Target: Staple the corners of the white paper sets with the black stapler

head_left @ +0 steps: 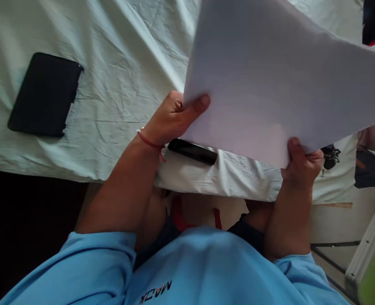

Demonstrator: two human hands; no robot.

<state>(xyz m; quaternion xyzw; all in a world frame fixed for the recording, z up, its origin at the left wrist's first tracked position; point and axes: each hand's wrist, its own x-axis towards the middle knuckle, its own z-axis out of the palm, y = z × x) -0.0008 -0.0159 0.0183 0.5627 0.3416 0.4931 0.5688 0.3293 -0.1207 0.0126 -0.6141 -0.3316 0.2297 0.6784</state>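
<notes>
Both hands hold up a large sheet of white paper [254,80] above the cloth-covered table. My left hand [184,112] grips its left edge low down, thumb lying on the face and fingers behind, out of sight. At the lower right edge, my right hand [303,159] pinches the sheet with its thumb on top. The paper looks plain on the side facing me; whether it is one sheet or several, I cannot tell. Just below my left hand, a black phone [193,151] lies on the cloth, partly covered by the hand and the paper.
A black tablet or tablet case [45,95] lies on the pale tablecloth [120,84] at the left. Keys [331,156] rest near the right hand. Beyond the table's right side are a dark blue item [371,169] and a metal-edged panel [370,241].
</notes>
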